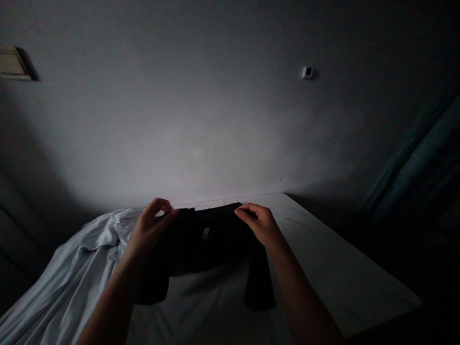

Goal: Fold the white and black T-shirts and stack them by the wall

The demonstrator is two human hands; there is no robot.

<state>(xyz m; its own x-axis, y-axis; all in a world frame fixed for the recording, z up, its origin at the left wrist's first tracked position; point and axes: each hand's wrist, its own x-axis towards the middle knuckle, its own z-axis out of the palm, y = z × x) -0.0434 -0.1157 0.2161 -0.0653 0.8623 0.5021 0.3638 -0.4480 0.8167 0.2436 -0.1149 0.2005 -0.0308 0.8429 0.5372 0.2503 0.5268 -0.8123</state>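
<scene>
A black garment (215, 244) hangs stretched between my two hands above the bed, with a small light tag or label (206, 233) near its upper middle. My left hand (154, 220) pinches the garment's upper left edge between thumb and fingers. At the upper right edge, my right hand (258, 221) pinches the cloth in the same way. Two dark flaps, which look like sleeves, hang down on either side, the left one partly behind my left forearm.
The bed (323, 258) has a pale patterned cover. Rumpled grey cloth (89, 258) lies along its left side. Behind stands a grey wall with a small white device (307, 73) and a frame (13, 63). A dark teal curtain (420, 158) hangs at the right.
</scene>
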